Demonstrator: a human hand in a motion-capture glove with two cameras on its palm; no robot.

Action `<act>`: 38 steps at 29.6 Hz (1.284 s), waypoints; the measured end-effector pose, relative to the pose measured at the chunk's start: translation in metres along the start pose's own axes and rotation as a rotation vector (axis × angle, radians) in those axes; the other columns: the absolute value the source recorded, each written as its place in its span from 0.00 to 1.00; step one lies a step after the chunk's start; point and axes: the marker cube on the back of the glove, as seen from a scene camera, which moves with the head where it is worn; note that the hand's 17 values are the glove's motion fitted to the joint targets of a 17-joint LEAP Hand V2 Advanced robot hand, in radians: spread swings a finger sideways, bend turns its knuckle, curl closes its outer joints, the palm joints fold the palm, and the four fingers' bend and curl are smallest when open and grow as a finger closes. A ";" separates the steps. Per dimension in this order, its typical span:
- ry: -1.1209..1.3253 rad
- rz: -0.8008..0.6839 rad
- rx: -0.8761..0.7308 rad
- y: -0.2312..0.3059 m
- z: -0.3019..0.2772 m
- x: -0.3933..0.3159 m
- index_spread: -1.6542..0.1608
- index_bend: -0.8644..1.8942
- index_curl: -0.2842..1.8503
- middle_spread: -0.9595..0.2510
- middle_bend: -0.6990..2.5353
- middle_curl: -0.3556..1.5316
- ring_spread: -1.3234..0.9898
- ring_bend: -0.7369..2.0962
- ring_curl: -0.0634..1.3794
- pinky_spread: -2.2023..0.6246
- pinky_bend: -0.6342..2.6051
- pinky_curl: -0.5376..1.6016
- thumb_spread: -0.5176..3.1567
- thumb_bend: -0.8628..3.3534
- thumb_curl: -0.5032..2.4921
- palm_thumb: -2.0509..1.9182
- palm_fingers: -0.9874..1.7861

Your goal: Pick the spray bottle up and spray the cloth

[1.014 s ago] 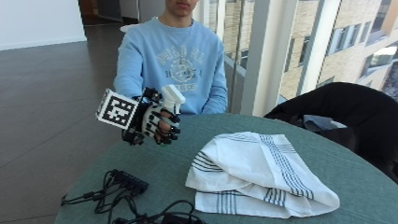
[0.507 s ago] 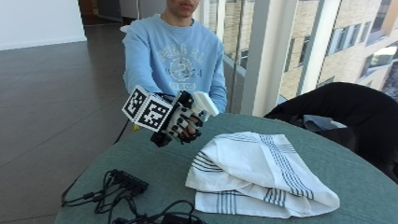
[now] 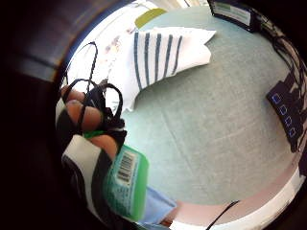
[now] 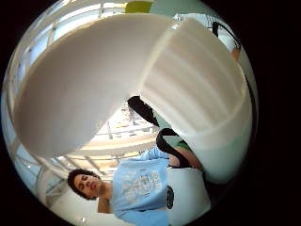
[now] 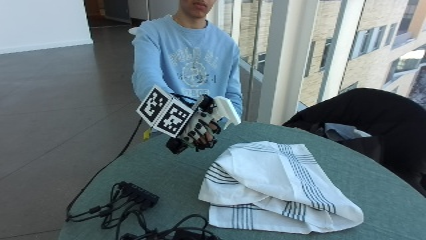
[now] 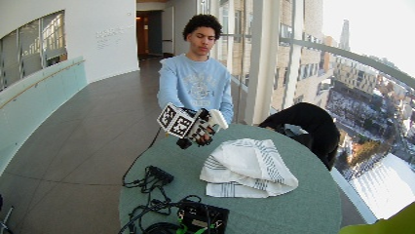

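My gloved right hand is raised above the round green table, just left of the cloth, and grips the spray bottle. The bottle's white spray head sticks out of the hand toward the cloth. In the thumb side palm view the white spray head fills most of the picture. The little finger side palm view shows the bottle's green body with a barcode label under my curled fingers. The white cloth with dark stripes lies crumpled on the table, apart from the hand; the cloth also shows below the palm.
A black power strip with tangled cables lies on the table's near left. A black box sits at the front edge. A dark jacket on a chair stands behind the table, beside the window.
My hand has carried the spray bottle to the right, closer to the cloth. The cloth has not moved.
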 end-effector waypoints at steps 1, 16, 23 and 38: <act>0.003 0.004 -0.004 0.000 0.000 0.000 0.79 0.37 0.33 0.75 0.31 0.44 0.56 0.50 0.34 0.81 0.28 0.42 0.30 0.20 0.39 0.74 0.80; 0.040 0.010 -0.038 -0.005 0.000 -0.007 0.80 0.37 0.34 0.75 0.31 0.45 0.56 0.50 0.33 0.81 0.29 0.43 0.30 0.20 0.40 0.74 0.80; 0.045 0.010 -0.044 -0.007 0.002 -0.009 0.80 0.37 0.34 0.75 0.32 0.45 0.57 0.51 0.33 0.81 0.29 0.43 0.30 0.20 0.40 0.74 0.80; 0.051 0.015 -0.057 -0.007 0.006 -0.011 0.80 0.37 0.34 0.75 0.32 0.45 0.57 0.51 0.33 0.81 0.29 0.43 0.30 0.20 0.41 0.74 0.80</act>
